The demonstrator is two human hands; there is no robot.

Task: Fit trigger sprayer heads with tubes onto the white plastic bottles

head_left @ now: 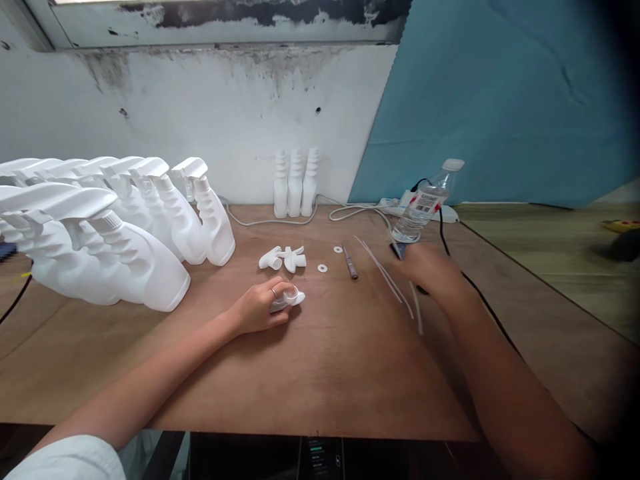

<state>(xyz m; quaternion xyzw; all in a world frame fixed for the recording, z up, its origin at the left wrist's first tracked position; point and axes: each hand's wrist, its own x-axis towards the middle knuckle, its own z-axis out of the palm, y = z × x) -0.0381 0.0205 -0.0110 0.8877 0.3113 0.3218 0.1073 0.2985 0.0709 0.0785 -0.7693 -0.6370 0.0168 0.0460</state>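
Observation:
My left hand (263,305) rests on the table with its fingers closed around a white spray trigger head (299,297); a clear round part shows by the fingertips. Just behind it lie loose white spray-head parts (283,259). To their right are two white washers (323,269) and a slim metal tool with a dark handle (351,265), perhaps a screwdriver. My right hand (430,270) is over the right side, blurred, its fingers hidden. A smeared white tube (418,310) hangs below it, and a dark blue object (399,250) shows at its far side. Thin white tubes (384,272) lie to its left.
White spray bottles (163,277) with heads crowd the left side. Three small white bottles (295,185) stand by the wall. A tilted clear water bottle (420,210) is at a power strip (449,215), with cables along the back and right edge.

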